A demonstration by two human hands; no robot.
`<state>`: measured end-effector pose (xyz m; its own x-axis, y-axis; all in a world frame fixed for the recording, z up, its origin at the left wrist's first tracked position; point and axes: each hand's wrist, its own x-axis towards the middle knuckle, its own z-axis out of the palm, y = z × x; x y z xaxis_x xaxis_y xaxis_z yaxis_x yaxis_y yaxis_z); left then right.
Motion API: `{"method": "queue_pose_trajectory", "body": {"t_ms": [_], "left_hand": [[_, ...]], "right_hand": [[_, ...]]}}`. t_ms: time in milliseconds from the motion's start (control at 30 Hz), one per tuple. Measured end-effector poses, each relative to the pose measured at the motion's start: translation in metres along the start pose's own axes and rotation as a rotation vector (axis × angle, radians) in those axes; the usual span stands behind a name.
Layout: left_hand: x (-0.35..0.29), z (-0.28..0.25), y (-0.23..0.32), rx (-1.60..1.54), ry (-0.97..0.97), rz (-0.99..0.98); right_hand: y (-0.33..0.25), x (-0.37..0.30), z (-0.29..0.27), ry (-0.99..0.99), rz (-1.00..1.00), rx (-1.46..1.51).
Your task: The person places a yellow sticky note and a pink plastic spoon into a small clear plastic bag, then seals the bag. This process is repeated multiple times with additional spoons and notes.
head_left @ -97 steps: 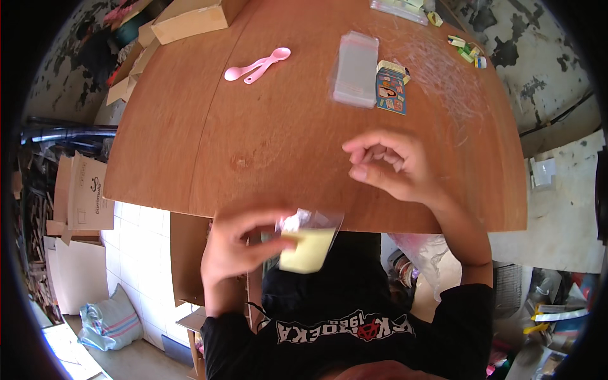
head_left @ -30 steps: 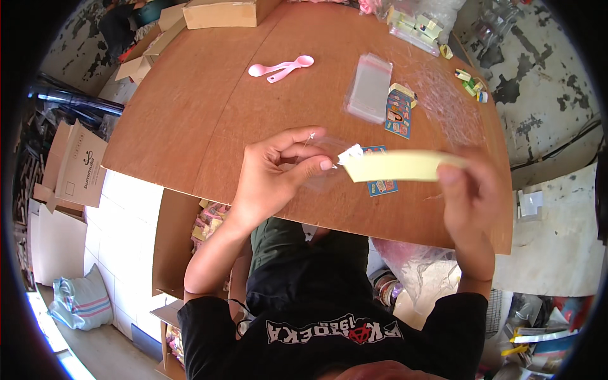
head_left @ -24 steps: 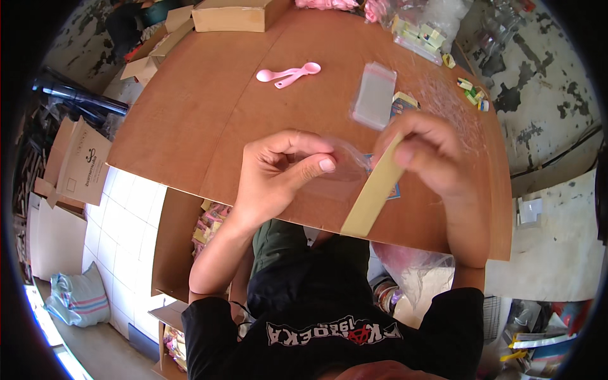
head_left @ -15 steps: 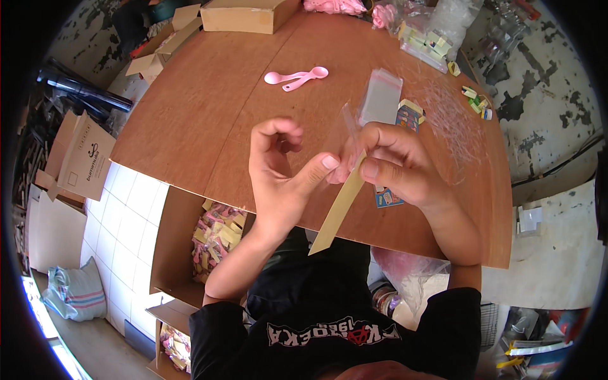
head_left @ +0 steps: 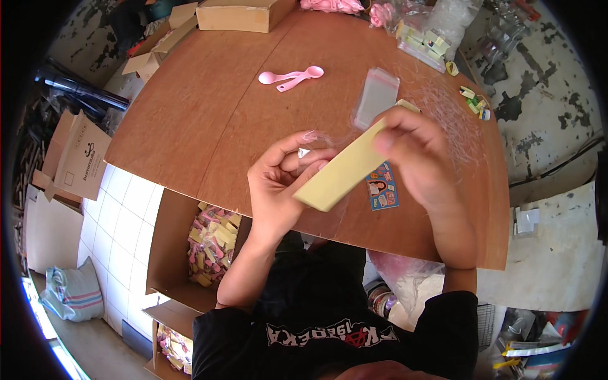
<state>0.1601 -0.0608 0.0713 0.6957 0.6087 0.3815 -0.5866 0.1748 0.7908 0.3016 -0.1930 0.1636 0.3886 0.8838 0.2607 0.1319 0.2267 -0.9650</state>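
A pale yellow card strip [head_left: 345, 168] slants over the table's near edge, its upper end pinched between the thumb and fingers of my right hand [head_left: 423, 158]. Its lower end reaches the thumb of my left hand [head_left: 272, 187]. Curled fingers of that left hand hold thin clear plastic film [head_left: 322, 137]; a small white bit shows between them, too small to name. Beneath my right hand lies a blue printed card [head_left: 382, 193], partly covered. Farther off is a stack of clear plastic bags [head_left: 377, 98]. Two pink spoons [head_left: 292, 77] lie crossed on the table.
Thin clear strips [head_left: 449, 123] lie tangled at the right of the brown table [head_left: 190, 126], near small yellow-green pieces [head_left: 475, 101]. A cardboard box [head_left: 237, 16] stands at the back. Below the left edge, an open carton [head_left: 168, 247] holds pink and yellow packed pieces.
The yellow strip has swung up and turned its broad face into view. My right hand has moved slightly right, and my left hand's fingers have curled in around clear film.
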Motion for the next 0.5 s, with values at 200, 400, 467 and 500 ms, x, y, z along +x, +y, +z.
{"method": "queue_pose_trajectory", "body": {"t_ms": [200, 400, 467, 500], "left_hand": [[0.003, 0.0, 0.003, 0.04, -0.087, -0.076], [0.002, 0.004, 0.006, 0.019, -0.153, -0.103], [0.002, 0.003, 0.006, 0.029, -0.158, -0.096], [0.003, 0.002, 0.004, 0.02, -0.151, -0.08]], "right_hand": [[-0.013, 0.004, -0.015, 0.331, -0.385, -0.286], [-0.005, 0.005, -0.015, 0.294, -0.429, -0.394], [-0.008, 0.005, -0.015, 0.276, -0.431, -0.458], [-0.008, 0.005, -0.015, 0.256, -0.433, -0.522]]}}
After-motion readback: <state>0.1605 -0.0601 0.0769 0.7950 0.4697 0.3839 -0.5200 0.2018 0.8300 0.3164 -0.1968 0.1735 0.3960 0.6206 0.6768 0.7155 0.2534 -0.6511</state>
